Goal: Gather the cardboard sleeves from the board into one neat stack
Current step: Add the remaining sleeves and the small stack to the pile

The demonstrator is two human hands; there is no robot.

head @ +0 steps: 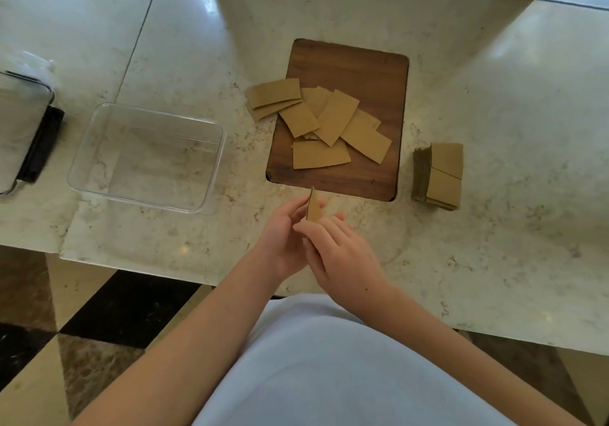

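Both hands, left (pixel 284 227) and right (pixel 339 247), together clasp a few sleeves (pixel 314 209) on edge above the surface (pixel 494 260); loose sleeves (pixel 329 122) remain scattered on the board (pixel 362 62); stack (pixel 440 175) waits beside; roughly midway.

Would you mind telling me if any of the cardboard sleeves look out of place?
Yes: two sleeves overhang the wooden board at its left edge, resting partly on the counter. The remaining loose sleeves lie crisscrossed on the board.
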